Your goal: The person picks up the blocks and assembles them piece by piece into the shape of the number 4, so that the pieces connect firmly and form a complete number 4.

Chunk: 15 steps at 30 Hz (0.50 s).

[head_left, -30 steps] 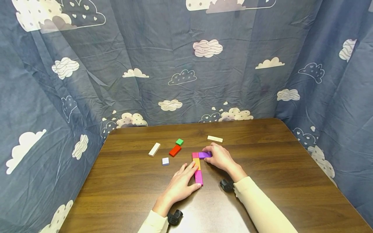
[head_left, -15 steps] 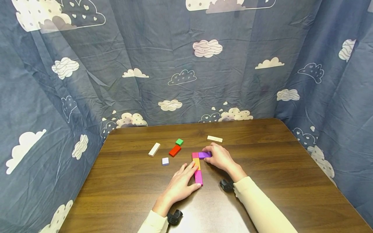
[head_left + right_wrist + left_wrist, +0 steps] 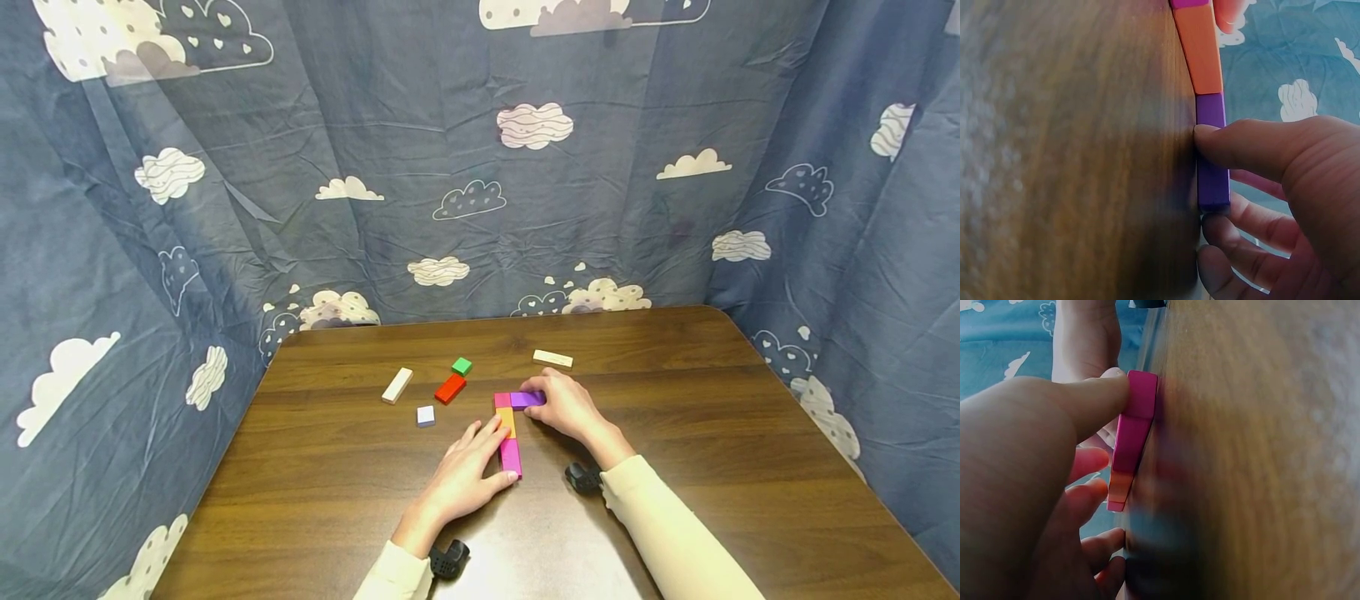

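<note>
A pink-red block (image 3: pixel 502 400), an orange block (image 3: pixel 507 422) and a magenta block (image 3: pixel 512 458) lie in a line on the table. A purple block (image 3: pixel 521 400) extends to the right from the far end, making a corner. My left hand (image 3: pixel 461 479) lies with extended fingers over the line's left side, fingertips on the orange block. Its thumb touches the near end of the magenta block (image 3: pixel 1132 439), as the left wrist view shows. With thumb and fingers, my right hand (image 3: pixel 566 407) grips the purple block (image 3: pixel 1213 184), partly covering it.
Left of the line lie a white block (image 3: pixel 397 386), a red block (image 3: pixel 451 388), a green block (image 3: pixel 462 366) and a small pale-blue block (image 3: pixel 426 416). A cream block (image 3: pixel 553 358) lies behind my right hand. A cloud-patterned curtain (image 3: pixel 450 150) hangs behind the table (image 3: pixel 322 483).
</note>
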Motion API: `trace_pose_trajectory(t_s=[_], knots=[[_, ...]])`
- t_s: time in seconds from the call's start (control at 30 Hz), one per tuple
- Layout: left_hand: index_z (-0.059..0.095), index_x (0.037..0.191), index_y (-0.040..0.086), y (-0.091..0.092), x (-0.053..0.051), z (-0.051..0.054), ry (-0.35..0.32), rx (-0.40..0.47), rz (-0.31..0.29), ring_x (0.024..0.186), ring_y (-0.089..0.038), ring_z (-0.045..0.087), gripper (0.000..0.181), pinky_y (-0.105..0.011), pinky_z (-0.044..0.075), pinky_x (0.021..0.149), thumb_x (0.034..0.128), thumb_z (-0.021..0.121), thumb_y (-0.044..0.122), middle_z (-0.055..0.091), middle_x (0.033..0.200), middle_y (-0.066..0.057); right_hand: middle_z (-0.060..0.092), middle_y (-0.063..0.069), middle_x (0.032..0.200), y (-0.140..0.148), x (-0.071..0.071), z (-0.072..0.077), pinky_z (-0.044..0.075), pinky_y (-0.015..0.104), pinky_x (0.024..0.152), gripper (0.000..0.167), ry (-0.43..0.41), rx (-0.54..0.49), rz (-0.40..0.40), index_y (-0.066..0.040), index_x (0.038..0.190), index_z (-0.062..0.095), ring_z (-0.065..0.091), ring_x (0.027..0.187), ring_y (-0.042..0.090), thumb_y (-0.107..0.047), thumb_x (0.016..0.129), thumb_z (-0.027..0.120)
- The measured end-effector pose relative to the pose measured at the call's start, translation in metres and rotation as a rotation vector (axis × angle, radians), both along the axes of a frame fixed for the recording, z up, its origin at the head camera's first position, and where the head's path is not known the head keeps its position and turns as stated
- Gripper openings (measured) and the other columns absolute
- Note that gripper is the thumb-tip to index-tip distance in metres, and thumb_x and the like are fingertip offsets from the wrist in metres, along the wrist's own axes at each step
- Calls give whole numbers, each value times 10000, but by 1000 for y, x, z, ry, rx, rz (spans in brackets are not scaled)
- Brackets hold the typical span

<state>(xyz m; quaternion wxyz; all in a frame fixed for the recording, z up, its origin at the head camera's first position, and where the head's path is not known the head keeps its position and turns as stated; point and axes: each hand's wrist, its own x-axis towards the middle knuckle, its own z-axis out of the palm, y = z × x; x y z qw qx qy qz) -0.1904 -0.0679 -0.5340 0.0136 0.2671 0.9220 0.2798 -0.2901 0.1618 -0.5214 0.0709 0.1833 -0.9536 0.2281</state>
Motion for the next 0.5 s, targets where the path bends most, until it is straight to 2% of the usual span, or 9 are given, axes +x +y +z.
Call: trace_pose_trajectory(t_s=[0.3, 0.5], knots=[[423, 1547, 175, -2, -2, -4, 3, 16, -4, 1472, -373, 275, 694, -619, 283, 1110, 964, 624, 494, 274, 1640, -25, 574, -44, 925, 1, 1, -3, 454, 357, 659, 338, -13, -6, -3, -208, 1094, 768, 537, 769, 143, -265, 774, 861], [426, 1540, 140, -5, -6, 0, -9, 85, -11, 1462, -373, 298, 657, -635, 307, 1089, 986, 614, 439, 278, 1636, -72, 576, -31, 923, 1, 0, -1, 444, 353, 638, 344, -8, -9, 6, -204, 1096, 771, 531, 756, 148, -267, 771, 862]])
